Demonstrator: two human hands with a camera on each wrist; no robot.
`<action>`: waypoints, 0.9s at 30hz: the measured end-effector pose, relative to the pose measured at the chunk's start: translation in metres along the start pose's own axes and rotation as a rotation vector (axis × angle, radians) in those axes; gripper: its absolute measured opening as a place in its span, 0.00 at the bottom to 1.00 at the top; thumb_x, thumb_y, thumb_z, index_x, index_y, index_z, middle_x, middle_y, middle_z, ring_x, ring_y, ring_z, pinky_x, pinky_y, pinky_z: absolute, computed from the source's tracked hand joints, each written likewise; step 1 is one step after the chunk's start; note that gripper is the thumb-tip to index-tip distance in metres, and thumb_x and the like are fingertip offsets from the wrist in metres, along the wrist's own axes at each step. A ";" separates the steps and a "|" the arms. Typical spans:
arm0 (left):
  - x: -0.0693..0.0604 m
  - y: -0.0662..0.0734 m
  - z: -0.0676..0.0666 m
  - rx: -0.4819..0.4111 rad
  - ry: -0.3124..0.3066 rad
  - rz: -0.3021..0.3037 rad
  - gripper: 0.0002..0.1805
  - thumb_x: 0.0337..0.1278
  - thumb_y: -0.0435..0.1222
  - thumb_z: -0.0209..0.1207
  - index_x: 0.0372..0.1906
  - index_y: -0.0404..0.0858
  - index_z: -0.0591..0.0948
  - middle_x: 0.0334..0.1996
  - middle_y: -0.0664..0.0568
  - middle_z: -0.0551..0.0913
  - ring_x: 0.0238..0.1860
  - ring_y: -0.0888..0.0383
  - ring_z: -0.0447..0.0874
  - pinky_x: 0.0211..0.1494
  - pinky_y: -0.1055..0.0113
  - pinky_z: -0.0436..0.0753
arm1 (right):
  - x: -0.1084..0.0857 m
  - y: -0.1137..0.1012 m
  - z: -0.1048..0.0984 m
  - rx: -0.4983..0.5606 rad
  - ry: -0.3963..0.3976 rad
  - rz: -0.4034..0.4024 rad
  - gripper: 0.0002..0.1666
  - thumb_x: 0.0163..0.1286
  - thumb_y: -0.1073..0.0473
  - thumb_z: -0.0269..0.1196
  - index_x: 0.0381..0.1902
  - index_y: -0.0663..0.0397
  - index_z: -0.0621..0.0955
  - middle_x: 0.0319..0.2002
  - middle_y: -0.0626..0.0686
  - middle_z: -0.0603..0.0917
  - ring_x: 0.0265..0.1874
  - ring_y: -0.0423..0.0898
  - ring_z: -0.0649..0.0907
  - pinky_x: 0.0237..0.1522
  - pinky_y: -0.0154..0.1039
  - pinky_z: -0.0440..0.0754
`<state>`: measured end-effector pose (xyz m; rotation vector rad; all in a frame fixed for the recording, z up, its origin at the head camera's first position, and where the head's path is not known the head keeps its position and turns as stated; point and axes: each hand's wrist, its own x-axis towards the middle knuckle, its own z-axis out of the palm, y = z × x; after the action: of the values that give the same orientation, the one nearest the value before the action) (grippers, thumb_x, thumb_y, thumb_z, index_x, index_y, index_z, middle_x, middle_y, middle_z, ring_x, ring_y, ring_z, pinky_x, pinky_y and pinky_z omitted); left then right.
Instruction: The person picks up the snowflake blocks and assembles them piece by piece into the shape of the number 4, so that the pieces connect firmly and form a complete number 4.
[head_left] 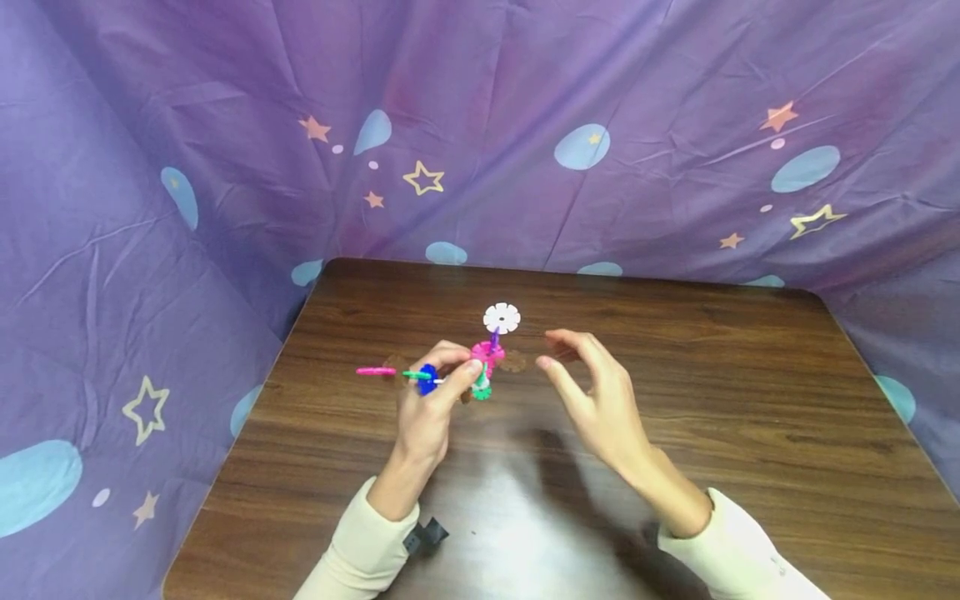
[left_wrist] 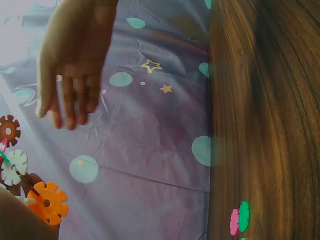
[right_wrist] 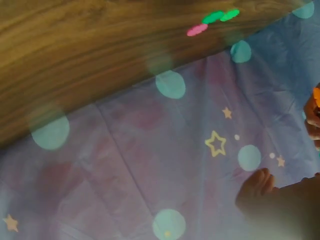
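The left hand (head_left: 424,417) is pinching a construction of notched plastic discs (head_left: 487,353) between thumb and fingers, its pink middle lying right at the fingertips. A purple piece (head_left: 495,340) and a white disc (head_left: 492,319) are reaching out just beyond the grip, while a green disc (head_left: 482,393) is sitting just below the thumb tip. A blue disc (head_left: 427,379) is showing over the back of the hand, and a pink disc (head_left: 375,371) is jutting past it, farther left. The right hand (head_left: 606,408) is hovering empty, right of that grip and apart from the discs, its thumb and fingers curving loosely with a gap between.
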<state>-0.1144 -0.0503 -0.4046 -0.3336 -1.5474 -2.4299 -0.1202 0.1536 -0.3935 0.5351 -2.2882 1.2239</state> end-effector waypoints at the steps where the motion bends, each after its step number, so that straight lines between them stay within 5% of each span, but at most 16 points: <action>1: 0.000 0.000 0.000 0.002 0.001 -0.001 0.18 0.58 0.22 0.61 0.33 0.51 0.87 0.33 0.59 0.84 0.30 0.65 0.78 0.29 0.75 0.75 | 0.000 0.003 0.000 0.004 -0.010 0.042 0.18 0.72 0.61 0.67 0.58 0.57 0.82 0.48 0.54 0.87 0.47 0.49 0.86 0.55 0.33 0.80; 6: -0.002 0.001 0.000 0.013 0.004 -0.003 0.17 0.58 0.23 0.61 0.34 0.51 0.88 0.33 0.59 0.84 0.32 0.65 0.80 0.31 0.76 0.76 | 0.002 0.015 -0.001 0.004 -0.095 0.263 0.23 0.79 0.48 0.59 0.64 0.53 0.79 0.54 0.54 0.86 0.55 0.49 0.85 0.60 0.43 0.79; 10: -0.004 0.001 0.000 0.011 -0.006 -0.008 0.17 0.58 0.23 0.61 0.34 0.50 0.87 0.34 0.59 0.84 0.31 0.66 0.81 0.31 0.76 0.77 | 0.002 0.025 0.004 -0.017 -0.165 0.343 0.29 0.79 0.43 0.58 0.68 0.53 0.76 0.56 0.56 0.85 0.58 0.52 0.83 0.63 0.53 0.78; 18: -0.004 0.000 -0.001 0.010 -0.015 0.000 0.17 0.60 0.22 0.60 0.34 0.50 0.87 0.34 0.59 0.84 0.29 0.66 0.80 0.29 0.76 0.75 | -0.009 0.043 0.024 -0.076 -0.245 0.289 0.36 0.69 0.48 0.70 0.69 0.58 0.74 0.57 0.62 0.83 0.58 0.58 0.82 0.63 0.58 0.80; 27: -0.005 0.002 -0.002 0.020 -0.024 -0.003 0.18 0.59 0.22 0.60 0.33 0.51 0.87 0.34 0.60 0.84 0.31 0.65 0.78 0.29 0.76 0.74 | -0.022 0.054 0.040 -0.089 -0.334 0.306 0.37 0.66 0.51 0.73 0.68 0.59 0.74 0.56 0.65 0.83 0.56 0.61 0.83 0.61 0.58 0.82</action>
<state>-0.1092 -0.0530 -0.4050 -0.3582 -1.5822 -2.4196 -0.1415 0.1503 -0.4611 0.3892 -2.7751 1.2384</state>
